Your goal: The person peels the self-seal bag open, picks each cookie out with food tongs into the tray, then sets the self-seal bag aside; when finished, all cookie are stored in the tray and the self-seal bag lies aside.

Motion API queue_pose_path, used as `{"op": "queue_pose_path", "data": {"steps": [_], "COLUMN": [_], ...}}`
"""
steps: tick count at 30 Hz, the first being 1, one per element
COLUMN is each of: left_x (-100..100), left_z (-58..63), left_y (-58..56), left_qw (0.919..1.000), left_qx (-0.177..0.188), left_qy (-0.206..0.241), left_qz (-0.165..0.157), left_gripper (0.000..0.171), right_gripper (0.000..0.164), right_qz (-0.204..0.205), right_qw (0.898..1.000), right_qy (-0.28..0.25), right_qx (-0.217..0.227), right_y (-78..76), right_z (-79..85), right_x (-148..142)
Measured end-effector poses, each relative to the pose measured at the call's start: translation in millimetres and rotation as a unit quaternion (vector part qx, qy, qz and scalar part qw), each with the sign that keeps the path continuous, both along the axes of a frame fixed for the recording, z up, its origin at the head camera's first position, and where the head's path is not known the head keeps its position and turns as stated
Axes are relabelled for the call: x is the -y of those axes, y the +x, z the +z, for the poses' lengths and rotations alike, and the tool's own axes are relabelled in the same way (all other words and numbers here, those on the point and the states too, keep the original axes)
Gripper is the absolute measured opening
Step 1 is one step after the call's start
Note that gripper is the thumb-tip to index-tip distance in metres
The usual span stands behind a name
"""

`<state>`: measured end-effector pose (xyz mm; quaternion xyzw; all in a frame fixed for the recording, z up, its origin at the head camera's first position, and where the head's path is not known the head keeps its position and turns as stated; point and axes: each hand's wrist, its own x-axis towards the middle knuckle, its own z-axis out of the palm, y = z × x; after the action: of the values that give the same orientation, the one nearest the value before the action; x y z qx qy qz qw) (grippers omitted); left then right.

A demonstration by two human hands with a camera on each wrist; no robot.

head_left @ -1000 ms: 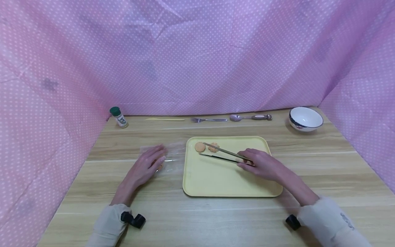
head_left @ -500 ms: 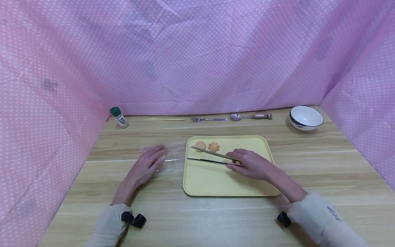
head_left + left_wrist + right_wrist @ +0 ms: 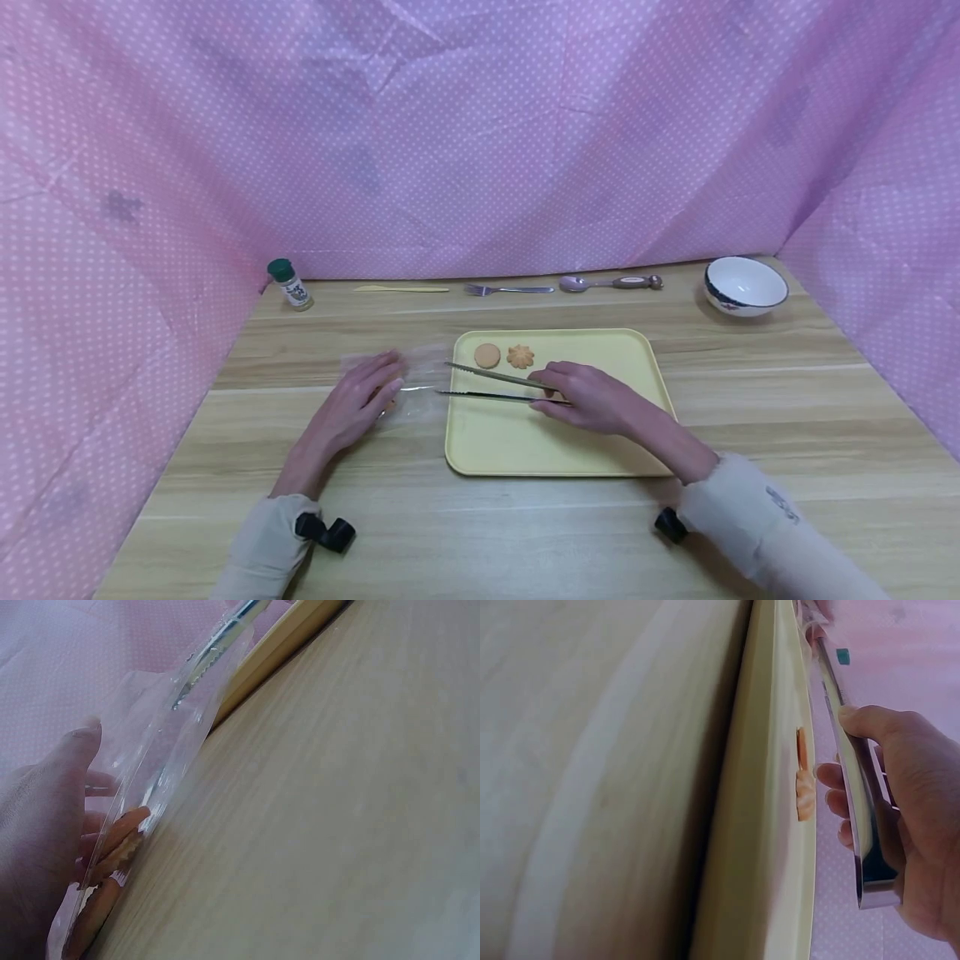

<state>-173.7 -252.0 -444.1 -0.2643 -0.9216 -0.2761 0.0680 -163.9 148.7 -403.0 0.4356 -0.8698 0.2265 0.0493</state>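
over the yellow tray (image 3: 555, 446), the right hand (image 3: 592, 398) pinches tongs (image 3: 497, 377), seemingly entering the plastic bag (image 3: 422, 407); left hand (image 3: 356, 402) lies thumb-parted; cookies (image 3: 124, 832) inside would need gentle gripping.

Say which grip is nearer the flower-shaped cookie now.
Right. The right grip, holding the tongs, is over the tray, to the right of the cookie and nearer the person. The left grip is beyond the tray's left edge, at the bag.

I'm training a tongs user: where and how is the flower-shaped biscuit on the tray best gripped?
The flower-shaped biscuit is probably best pinched at its near and far edges, tongs coming low from the right: it lies flat on the tray, scalloped outline exposed, and the round biscuit sits close on its left.
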Motion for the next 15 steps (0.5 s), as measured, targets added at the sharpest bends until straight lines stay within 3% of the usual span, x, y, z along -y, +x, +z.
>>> {"op": "queue_pose_path", "data": {"steps": [15], "left_x": [-0.2], "left_z": [1.1], "left_y": [-0.1], "left_qw": [1.0000], "left_qx": [0.003], "left_qy": [-0.003], "left_qz": [0.001], "left_gripper": [0.043], "right_gripper": [0.029], "right_qz": [0.035], "right_qw": [0.999], "right_qy": [0.011], "right_qx": [-0.009], "right_y": [-7.5], "right_z": [-2.4], "right_x": [28.2]}}
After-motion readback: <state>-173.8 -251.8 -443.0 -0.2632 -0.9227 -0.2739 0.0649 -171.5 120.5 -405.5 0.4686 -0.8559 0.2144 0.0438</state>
